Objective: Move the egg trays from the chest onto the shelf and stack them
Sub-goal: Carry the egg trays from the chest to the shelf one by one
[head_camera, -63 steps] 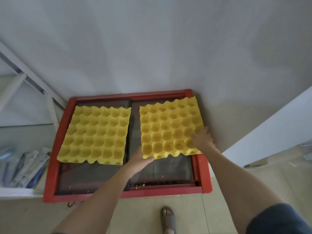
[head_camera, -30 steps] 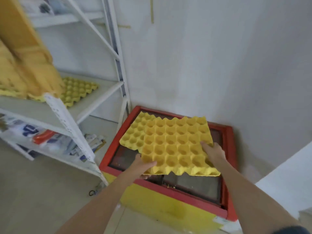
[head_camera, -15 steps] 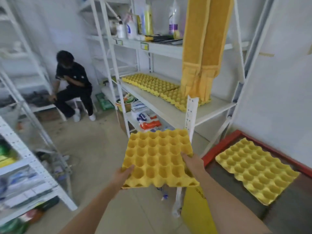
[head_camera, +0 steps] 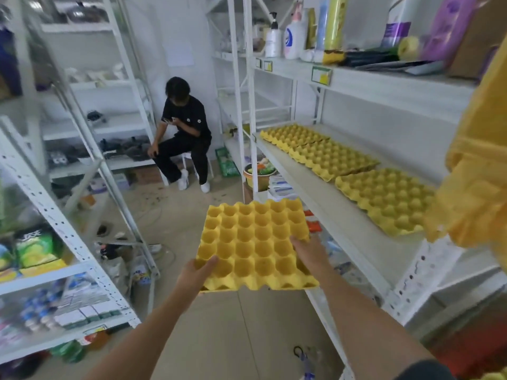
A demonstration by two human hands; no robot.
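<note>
I hold a yellow egg tray flat in front of me, over the floor of the aisle. My left hand grips its near left corner and my right hand grips its right edge. To the right runs a white shelf with three yellow egg trays lying side by side on it: a far one, a middle one and a near one. Only a red strip of the chest shows at the bottom right.
A yellow cloth hangs in front of the shelf at the right edge. Bottles stand on the upper shelf. A person in black sits at the aisle's far end. More white racks with goods line the left.
I lifted the right tray off the chest and turned left with it. The view has swung from the chest to the aisle and shelf, and the chest has almost left the frame.
</note>
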